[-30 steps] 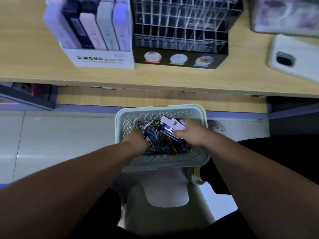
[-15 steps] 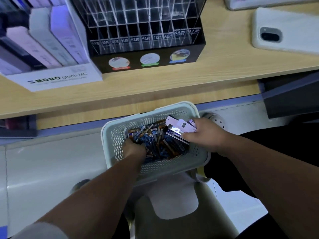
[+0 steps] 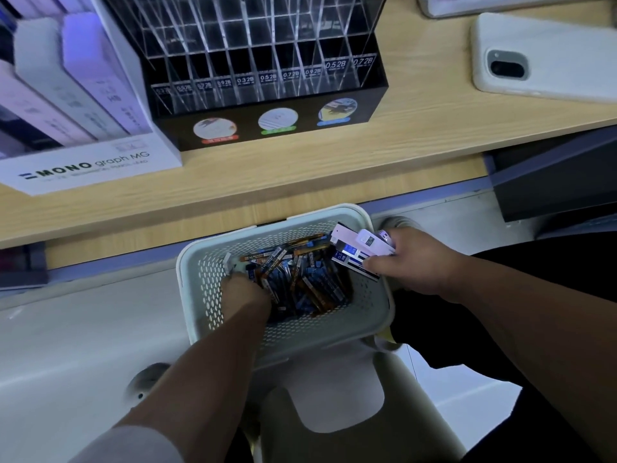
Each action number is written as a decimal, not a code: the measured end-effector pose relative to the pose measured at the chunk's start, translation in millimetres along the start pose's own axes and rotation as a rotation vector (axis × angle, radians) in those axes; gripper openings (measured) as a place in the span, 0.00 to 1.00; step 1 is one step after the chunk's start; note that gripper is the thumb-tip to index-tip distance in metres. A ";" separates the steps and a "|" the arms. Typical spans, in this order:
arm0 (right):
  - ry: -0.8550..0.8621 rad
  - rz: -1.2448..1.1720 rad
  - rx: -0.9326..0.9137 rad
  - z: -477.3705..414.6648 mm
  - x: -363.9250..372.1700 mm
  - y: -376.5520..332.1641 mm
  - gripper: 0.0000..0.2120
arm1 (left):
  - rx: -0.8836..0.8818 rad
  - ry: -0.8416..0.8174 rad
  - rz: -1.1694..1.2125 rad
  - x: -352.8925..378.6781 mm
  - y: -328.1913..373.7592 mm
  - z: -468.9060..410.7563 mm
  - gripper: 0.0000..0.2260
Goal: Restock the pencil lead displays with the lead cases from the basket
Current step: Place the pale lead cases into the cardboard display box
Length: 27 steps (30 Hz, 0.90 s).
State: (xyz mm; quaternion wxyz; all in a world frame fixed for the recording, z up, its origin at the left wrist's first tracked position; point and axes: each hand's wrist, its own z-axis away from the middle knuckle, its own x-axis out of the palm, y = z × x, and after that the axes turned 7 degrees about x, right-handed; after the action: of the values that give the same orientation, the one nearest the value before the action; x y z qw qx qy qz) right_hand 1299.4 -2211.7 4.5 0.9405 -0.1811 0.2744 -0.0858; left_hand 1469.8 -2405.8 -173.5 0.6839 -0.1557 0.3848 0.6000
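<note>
while l hand [image 3: 245, 294] sits in basket [image 3: 207, 295], r hand [image 3: 414, 262] grips pale cases [image 3: 354, 250].

A white perforated basket [image 3: 207, 279] holds many small blue and orange lead cases [image 3: 300, 279] in a heap. The black display [image 3: 267, 128] with clear slots stands upright beyond it.

The wooden counter [image 3: 334, 168] carries a white MONO graph MG display box [image 3: 90, 165] at its left end, a black gridded lead display [image 3: 267, 95] just beside it, and a white phone [image 3: 541, 58] near the right end.
</note>
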 end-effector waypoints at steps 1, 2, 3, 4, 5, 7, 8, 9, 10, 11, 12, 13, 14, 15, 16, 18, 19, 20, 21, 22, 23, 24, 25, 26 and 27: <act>-0.005 0.000 -0.002 -0.4 0.7 -0.7 0.12 | 0.009 -0.012 -0.022 -3.3 -1.3 -1.5 0.16; -0.011 0.006 -0.005 -0.5 1.6 -1.6 0.13 | 0.012 -0.022 -0.032 -6.7 -2.1 -2.0 0.15; -0.013 0.010 -0.007 -0.5 2.6 -2.2 0.13 | 0.010 -0.026 -0.026 -9.4 -2.4 -2.5 0.13; -0.012 0.008 -0.003 -0.6 3.1 -2.7 0.13 | 0.008 -0.031 -0.026 -11.4 -2.6 -2.9 0.12; -0.011 0.002 0.002 -0.5 3.3 -2.9 0.13 | 0.013 -0.028 -0.033 -13.4 -1.5 -1.9 0.12; -0.017 -0.007 0.004 0.2 3.8 -2.9 0.13 | 0.059 -0.045 -0.036 -12.6 -3.0 -1.2 0.13; -0.022 -0.007 0.003 0.8 4.3 -2.9 0.13 | 0.093 -0.060 -0.041 -11.1 -5.1 -2.2 0.15; -0.023 -0.008 0.002 1.4 4.7 -3.1 0.13 | 0.125 -0.069 -0.035 -11.1 -6.1 -1.8 0.16; -0.022 -0.011 0.001 1.5 5.0 -2.8 0.12 | 0.138 -0.081 -0.023 -11.9 -6.3 -0.9 0.16; -0.020 -0.017 0.001 0.8 5.2 -2.1 0.12 | 0.143 -0.098 -0.012 -11.7 -6.9 -1.3 0.15; -0.019 -0.023 0.000 0.0 5.4 -1.1 0.11 | 0.150 -0.122 -0.014 -11.7 -7.0 -2.7 0.13; -0.020 -0.028 0.000 -1.0 5.5 -0.1 0.11 | 0.155 -0.155 -0.009 -11.9 -6.8 -3.5 0.12; -0.024 -0.034 -0.002 -1.7 5.5 1.0 0.11 | 0.159 -0.183 -0.006 -11.7 -6.6 -5.6 0.14; -0.026 -0.036 -0.004 -2.2 5.6 1.9 0.11 | 0.161 -0.199 0.003 -12.3 -5.8 -7.1 0.15; -0.027 -0.036 -0.006 -2.6 5.8 2.5 0.11 | 0.164 -0.211 0.011 -13.4 -5.2 -8.3 0.15; -0.023 -0.037 -0.007 -2.6 5.8 2.0 0.10 | 0.187 -0.222 0.030 -16.1 -6.2 -8.9 0.12; -0.021 -0.040 -0.003 -2.5 5.8 1.7 0.09 | 0.198 -0.220 0.039 -18.1 -8.0 -9.1 0.11; -0.019 -0.043 0.000 -3.0 5.5 1.1 0.09 | 0.215 -0.214 0.067 -20.0 -10.0 -10.0 0.09; -0.019 -0.046 0.001 -3.2 5.1 0.4 0.09 | 0.224 -0.217 0.098 -23.0 -10.9 -11.2 0.08; -0.020 -0.050 0.002 -3.7 4.4 0.0 0.09 | 0.218 -0.237 0.130 -26.6 -11.2 -14.0 0.09; -0.021 -0.052 0.002 -4.5 4.1 -0.1 0.10 | 0.206 -0.270 0.148 -29.5 -11.7 -18.5 0.11; -0.024 -0.052 0.004 -5.5 3.6 0.3 0.10 | 0.207 -0.310 0.133 -31.8 -12.8 -24.1 0.14; -0.027 -0.050 0.003 -6.7 3.4 0.7 0.10 | 0.220 -0.349 0.083 -35.9 -11.4 -27.5 0.16; -0.030 -0.053 0.002 -7.5 3.3 1.0 0.10 | 0.251 -0.389 0.019 -41.0 -9.1 -28.1 0.16; -0.032 -0.062 0.002 -7.4 3.7 0.8 0.10 | 0.301 -0.430 -0.079 -45.8 -6.0 -24.9 0.14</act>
State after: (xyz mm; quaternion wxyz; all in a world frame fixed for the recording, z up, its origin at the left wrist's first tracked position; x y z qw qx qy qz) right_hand 1298.5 -2214.0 -3.5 0.9418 -0.1900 0.2537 -0.1121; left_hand 1467.8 -2456.1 -158.7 0.7882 0.0640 0.3091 0.5282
